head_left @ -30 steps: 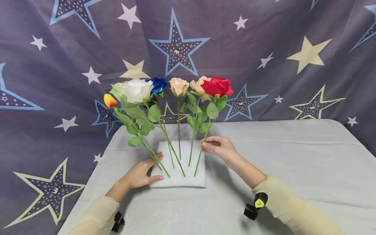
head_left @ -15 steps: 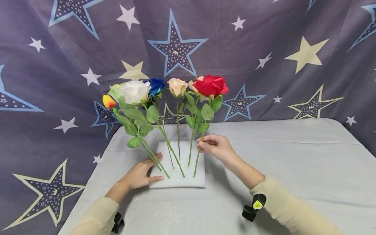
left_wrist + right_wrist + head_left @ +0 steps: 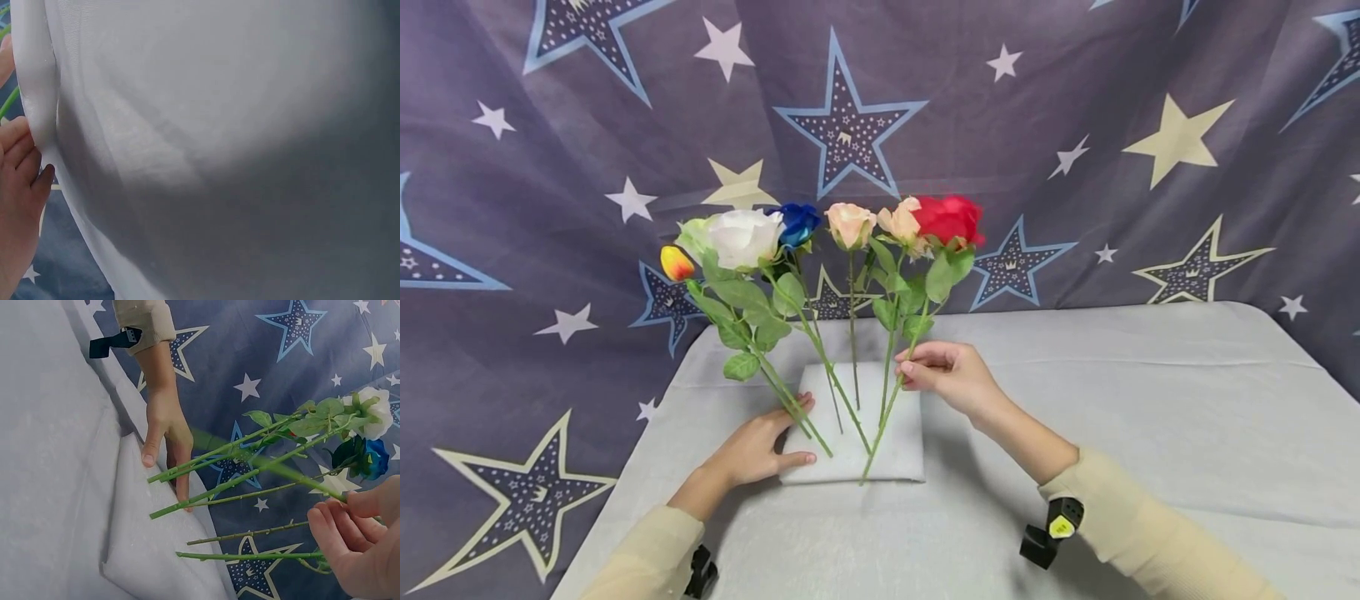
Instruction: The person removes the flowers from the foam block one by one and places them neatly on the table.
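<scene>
My right hand (image 3: 951, 375) pinches the green stem of a red artificial rose (image 3: 951, 221) partway up. That stem's lower end hangs free at the front edge of a white foam block (image 3: 906, 454); in the right wrist view the stem (image 3: 275, 465) is motion-blurred. My left hand (image 3: 752, 450) rests on the block's left side, thumb and fingers extended. Standing in the foam are a white rose (image 3: 745, 239), a blue rose (image 3: 797, 225), two peach roses (image 3: 850, 225) and a red-yellow tulip (image 3: 677, 263). The left wrist view shows only part of the left hand (image 3: 22, 181).
A pale grey cloth covers the table (image 3: 1150, 417). Behind it hangs a dark curtain (image 3: 970, 125) printed with stars. The upright stems stand close together, leaning various ways, and their leaves overlap.
The red rose's stem has come out of the foam. Its lower end has swung left and toward me, while my right hand shifted slightly left. The left hand has stayed put.
</scene>
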The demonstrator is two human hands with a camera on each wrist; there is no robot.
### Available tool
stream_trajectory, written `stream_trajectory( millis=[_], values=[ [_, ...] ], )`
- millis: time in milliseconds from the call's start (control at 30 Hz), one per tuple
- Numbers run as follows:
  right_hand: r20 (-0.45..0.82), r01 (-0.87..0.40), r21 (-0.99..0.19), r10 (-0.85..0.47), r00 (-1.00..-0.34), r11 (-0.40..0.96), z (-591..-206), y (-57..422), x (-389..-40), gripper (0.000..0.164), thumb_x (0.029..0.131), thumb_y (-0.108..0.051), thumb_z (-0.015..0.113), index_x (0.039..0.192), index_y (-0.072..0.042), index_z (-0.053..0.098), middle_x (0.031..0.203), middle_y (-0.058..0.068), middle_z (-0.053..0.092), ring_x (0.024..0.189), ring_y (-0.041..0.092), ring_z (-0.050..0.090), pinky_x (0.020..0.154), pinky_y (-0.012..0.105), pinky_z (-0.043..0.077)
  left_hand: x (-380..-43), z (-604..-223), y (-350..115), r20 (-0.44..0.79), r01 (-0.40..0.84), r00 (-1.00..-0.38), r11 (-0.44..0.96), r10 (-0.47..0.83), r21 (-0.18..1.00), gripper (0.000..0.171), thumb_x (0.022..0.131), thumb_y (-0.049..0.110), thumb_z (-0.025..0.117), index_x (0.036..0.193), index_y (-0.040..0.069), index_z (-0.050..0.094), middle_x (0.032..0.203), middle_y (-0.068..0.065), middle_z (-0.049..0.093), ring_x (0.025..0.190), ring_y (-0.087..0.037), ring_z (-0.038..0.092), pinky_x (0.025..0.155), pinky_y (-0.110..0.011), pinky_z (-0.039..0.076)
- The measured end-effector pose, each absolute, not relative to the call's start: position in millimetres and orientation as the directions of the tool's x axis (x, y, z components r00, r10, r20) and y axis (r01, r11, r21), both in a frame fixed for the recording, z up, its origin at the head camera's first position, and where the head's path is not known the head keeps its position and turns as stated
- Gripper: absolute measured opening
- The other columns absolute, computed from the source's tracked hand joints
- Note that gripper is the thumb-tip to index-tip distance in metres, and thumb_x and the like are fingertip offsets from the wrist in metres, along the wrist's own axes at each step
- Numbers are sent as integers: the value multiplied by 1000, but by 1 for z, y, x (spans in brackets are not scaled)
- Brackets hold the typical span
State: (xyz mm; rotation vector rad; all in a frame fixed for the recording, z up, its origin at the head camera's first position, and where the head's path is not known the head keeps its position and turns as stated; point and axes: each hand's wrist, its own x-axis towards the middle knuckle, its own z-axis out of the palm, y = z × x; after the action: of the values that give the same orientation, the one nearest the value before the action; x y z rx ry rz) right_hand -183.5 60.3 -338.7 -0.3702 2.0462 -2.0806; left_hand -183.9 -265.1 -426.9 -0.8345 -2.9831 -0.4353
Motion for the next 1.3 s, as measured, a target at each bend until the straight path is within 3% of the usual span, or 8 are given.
stream_trajectory(
  millis=[300,567,867,1300],
  values=[
    [42,-39,-999,-347,-937,-15,-334,61,-175,22,90,-6,61,103,11,64,90,13,72,76,15,70,81,37,58,-184,-430,-265,92,512,-857,817,507,265,82,79,56,64,142,10,40,147,-12,40,131,-33,44,107,-49,38],
    [110,-131,-991,-377,-920,32,-335,71,-164,18,88,-1,60,97,12,65,93,23,70,74,13,70,76,37,59,-184,-431,-267,131,536,-844,803,520,262,81,79,54,66,141,8,41,145,-14,42,129,-33,45,106,-48,39],
    [121,-162,-983,-360,-925,87,-342,88,-160,20,87,0,61,103,11,64,95,24,70,78,11,71,74,29,60,-184,-432,-267,126,524,-851,808,510,271,81,78,53,68,141,9,41,145,-14,42,129,-33,46,106,-48,39],
    [111,-167,-976,-339,-934,141,-359,122,-159,37,82,3,66,118,9,59,100,26,69,83,10,71,79,24,58,-184,-433,-267,148,537,-844,798,516,273,80,79,52,67,141,7,42,144,-16,43,128,-35,47,105,-50,40]
  ],
)
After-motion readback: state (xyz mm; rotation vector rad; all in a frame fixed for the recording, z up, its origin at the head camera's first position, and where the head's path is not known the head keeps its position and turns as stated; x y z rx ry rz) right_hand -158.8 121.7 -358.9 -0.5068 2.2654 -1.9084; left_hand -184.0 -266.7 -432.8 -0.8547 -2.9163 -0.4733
